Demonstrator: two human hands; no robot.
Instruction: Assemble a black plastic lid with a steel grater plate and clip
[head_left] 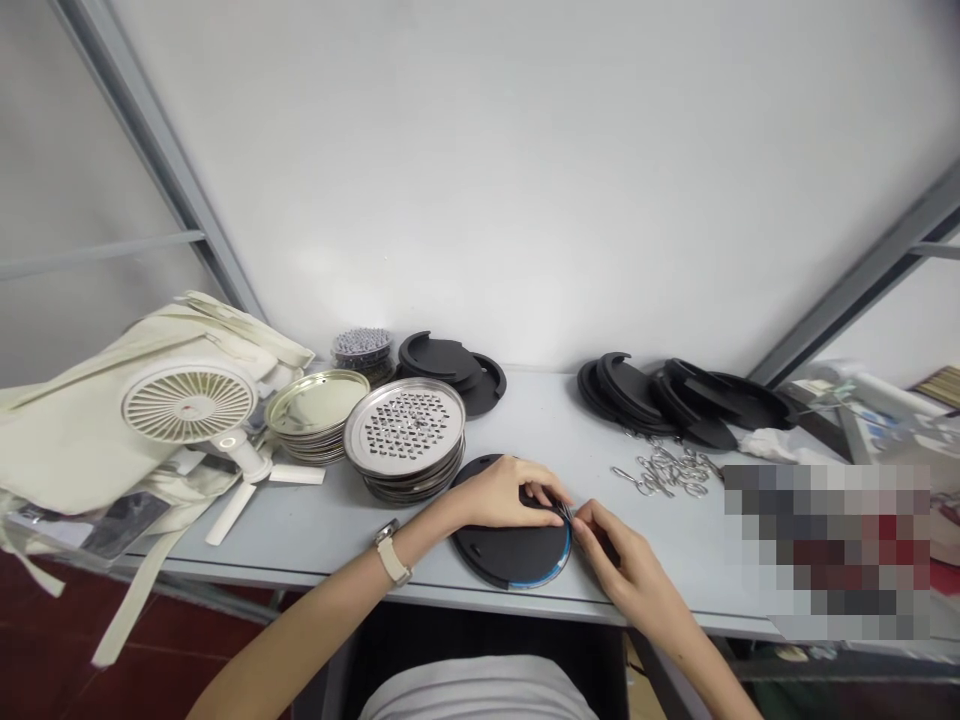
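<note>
In front of me on the table lies a black round disc (499,556) with a blue strip along its right-hand edge. My left hand (514,495) rests over the disc, its fingers and thumb closed at the right rim, where a small shiny metal piece shows. Against that same rim my right hand (619,550) has thumb and forefinger pinched together; what they grip is too small to make out. Left of the disc stands a stack of round metal grater plates (405,428), the top one full of holes.
Plain round metal plates (319,400) are stacked beside a white fan (191,402) and a cream bag (67,430). Black round parts (442,358) lie at the back, more black rings (626,388) at right. Loose metal wire clips (671,468) lie nearby. Studded discs (362,342) stand behind.
</note>
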